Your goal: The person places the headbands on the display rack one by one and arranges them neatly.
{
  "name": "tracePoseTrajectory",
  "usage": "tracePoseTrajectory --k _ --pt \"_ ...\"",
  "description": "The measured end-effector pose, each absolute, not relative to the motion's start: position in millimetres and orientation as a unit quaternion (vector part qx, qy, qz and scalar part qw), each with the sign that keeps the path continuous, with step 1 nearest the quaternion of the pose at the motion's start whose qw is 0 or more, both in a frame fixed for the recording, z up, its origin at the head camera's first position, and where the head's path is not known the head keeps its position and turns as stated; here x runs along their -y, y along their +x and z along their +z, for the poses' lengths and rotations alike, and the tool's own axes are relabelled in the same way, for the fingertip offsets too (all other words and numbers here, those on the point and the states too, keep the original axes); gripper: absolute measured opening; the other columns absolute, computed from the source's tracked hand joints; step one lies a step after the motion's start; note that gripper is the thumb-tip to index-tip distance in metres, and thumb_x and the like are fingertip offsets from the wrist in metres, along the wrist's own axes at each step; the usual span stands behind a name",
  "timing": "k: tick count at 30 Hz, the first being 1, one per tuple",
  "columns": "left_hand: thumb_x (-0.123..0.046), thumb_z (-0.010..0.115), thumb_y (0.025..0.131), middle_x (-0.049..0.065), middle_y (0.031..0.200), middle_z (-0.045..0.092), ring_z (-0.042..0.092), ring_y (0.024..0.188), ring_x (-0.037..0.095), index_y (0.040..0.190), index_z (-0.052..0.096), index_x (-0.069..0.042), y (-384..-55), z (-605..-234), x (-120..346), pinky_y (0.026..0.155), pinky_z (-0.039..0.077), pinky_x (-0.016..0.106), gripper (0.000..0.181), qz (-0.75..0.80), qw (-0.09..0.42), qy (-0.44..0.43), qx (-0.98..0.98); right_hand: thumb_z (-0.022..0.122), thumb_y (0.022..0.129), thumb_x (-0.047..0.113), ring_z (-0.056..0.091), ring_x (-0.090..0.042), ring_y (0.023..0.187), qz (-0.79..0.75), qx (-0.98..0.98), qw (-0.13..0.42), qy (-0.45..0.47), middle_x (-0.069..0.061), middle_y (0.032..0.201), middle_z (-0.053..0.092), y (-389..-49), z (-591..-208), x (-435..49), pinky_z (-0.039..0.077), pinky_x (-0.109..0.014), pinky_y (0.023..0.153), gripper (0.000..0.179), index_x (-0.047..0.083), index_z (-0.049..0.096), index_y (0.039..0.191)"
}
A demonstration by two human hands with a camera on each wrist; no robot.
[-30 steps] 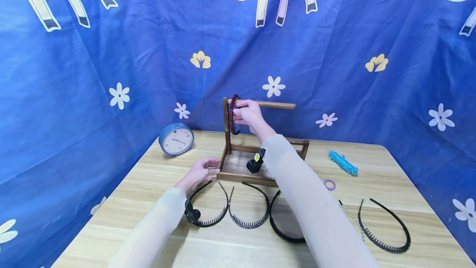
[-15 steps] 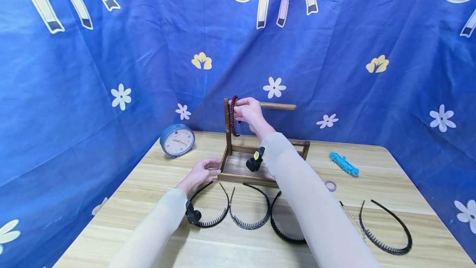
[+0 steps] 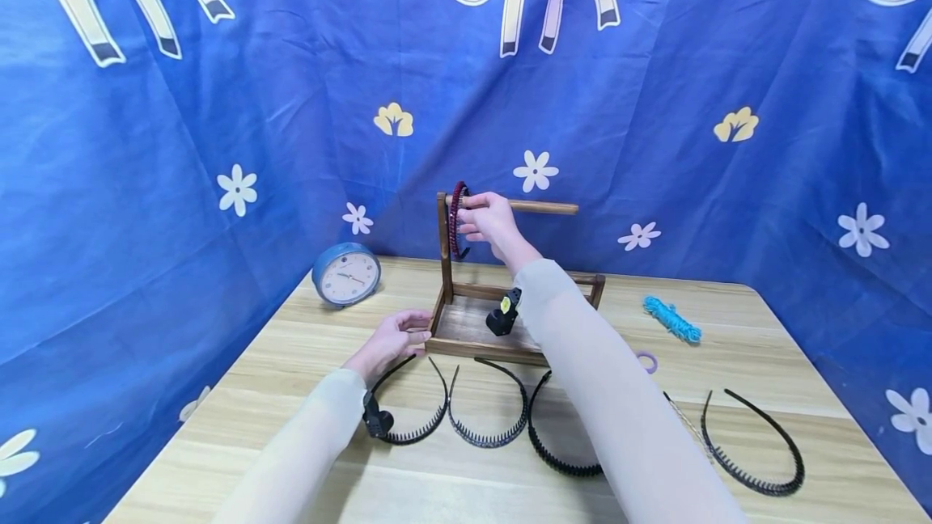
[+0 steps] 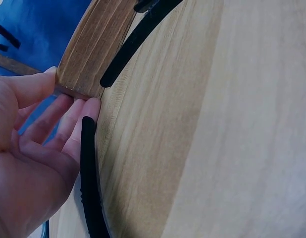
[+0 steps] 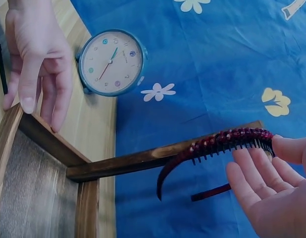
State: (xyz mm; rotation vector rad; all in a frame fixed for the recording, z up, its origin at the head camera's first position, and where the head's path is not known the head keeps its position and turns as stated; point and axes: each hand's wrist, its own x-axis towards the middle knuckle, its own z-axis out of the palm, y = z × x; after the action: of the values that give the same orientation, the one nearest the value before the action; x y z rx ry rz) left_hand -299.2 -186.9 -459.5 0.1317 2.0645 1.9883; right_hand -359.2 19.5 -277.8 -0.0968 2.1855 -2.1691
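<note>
Red headband (image 3: 455,225) had risen slightly. Nearest, black headbands (image 3: 564,466) lay at six o'clock of the rack (image 3: 480,352); the left hand (image 3: 388,340), grip loosely closed, held its eight o'clock corner. Beyond, the right hand (image 3: 495,226), grip narrow, pinched the red headband at the bar's (image 3: 546,207) nine o'clock end.

My head view is bright and evenly lit. Pale glare whitens the tabletop (image 3: 415,500) at bottom centre, my sleeves (image 3: 619,395) look nearly washed out, and a soft shadow (image 3: 348,467) falls at lower left. Both wrist views are dimmer and softer, with my left hand (image 4: 36,163) shaded.
</note>
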Motion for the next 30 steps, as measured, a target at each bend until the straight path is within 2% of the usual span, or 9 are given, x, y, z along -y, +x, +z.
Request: tracePoseTrajectory --k 7,12,18,24,30 --pt "0.008 0.055 0.086 0.025 0.133 0.042 0.047 0.115 0.038 0.132 0.042 0.005 -301.6 -461.1 188.8 0.090 0.049 0.047 0.048 0.688 0.131 0.038 -0.713 0.065 0.087 0.010 0.065 -0.027 0.091 -0.692 -0.721 0.025 -0.029 -0.012 0.112 0.060 -358.9 -279.6 -27.6 0.054 -0.041 0.083 0.031 0.005 0.054 0.115" --pt "0.007 0.055 0.086 0.026 0.134 0.041 0.046 0.116 0.039 0.133 0.041 0.005 -301.9 -461.2 188.7 0.091 0.049 0.048 0.048 0.688 0.131 0.042 -0.713 0.064 0.088 0.012 0.065 -0.029 0.090 -0.683 -0.729 0.024 -0.039 -0.013 0.108 0.062 -356.0 -281.4 -37.8 0.055 -0.041 0.082 0.030 0.005 0.054 0.116" --pt "0.008 0.055 0.087 0.027 0.134 0.040 0.047 0.115 0.040 0.133 0.041 0.006 -302.2 -463.0 190.1 0.090 0.049 0.048 0.048 0.688 0.131 0.045 -0.713 0.063 0.089 0.012 0.065 -0.028 0.087 -0.682 -0.729 0.030 -0.057 -0.014 0.102 0.065 -346.1 -281.9 -50.7 0.057 -0.038 0.077 0.034 0.002 0.053 0.120" --pt "0.007 0.055 0.086 0.026 0.134 0.041 0.047 0.114 0.039 0.132 0.041 0.005 -301.5 -460.7 189.2 0.090 0.050 0.045 0.048 0.688 0.136 0.041 -0.711 0.063 0.089 0.011 0.066 -0.026 0.080 -0.695 -0.716 0.025 -0.059 -0.016 0.100 0.066 -334.2 -287.2 -61.7 0.055 -0.044 0.081 0.032 0.006 0.052 0.118" --pt "0.007 0.055 0.086 0.026 0.135 0.039 0.046 0.115 0.039 0.133 0.040 0.005 -301.9 -460.6 187.9 0.090 0.050 0.045 0.049 0.687 0.139 0.046 -0.712 0.061 0.090 0.011 0.066 -0.025 0.079 -0.692 -0.718 0.027 -0.070 -0.015 0.099 0.066 -323.3 -296.6 -72.8 0.055 -0.043 0.079 0.030 0.006 0.053 0.118"
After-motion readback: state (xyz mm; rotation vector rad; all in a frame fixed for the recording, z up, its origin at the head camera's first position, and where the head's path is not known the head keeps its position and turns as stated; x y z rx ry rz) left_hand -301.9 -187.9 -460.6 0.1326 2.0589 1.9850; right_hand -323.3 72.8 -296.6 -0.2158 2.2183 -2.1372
